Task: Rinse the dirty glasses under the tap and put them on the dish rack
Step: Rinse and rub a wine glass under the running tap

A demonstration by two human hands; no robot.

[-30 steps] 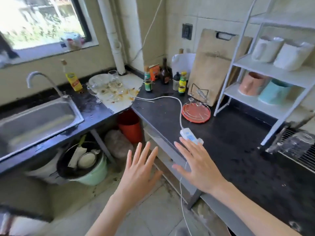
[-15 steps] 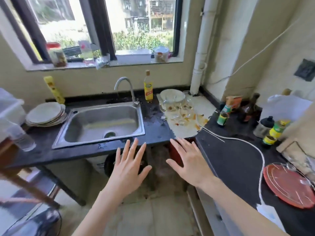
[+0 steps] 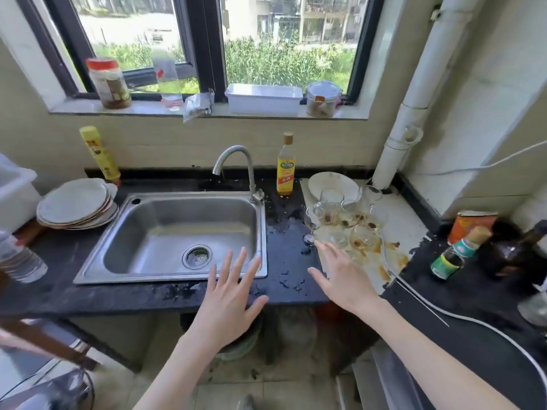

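Her right hand (image 3: 344, 281), fingers (image 3: 327, 252) spread and holding nothing, is nearing the crowded, sauce-stained clear glasses (image 3: 343, 220), risking toppling the stemmed one (image 3: 313, 223).

The dirty glasses (image 3: 344, 223) right of centre overlap so much that their number cannot be told. The right hand (image 3: 344, 279) covers the nearest part of the stained board under them. At the left edge a white tub (image 3: 14, 193) and a clear plastic bottle (image 3: 20, 258) are cut off, and the lower left corner is a blur. At the right edge a dark bottle (image 3: 515, 250) and something glassy below it run out of frame. Under the worktop (image 3: 290, 261), shadow hides what stands there.
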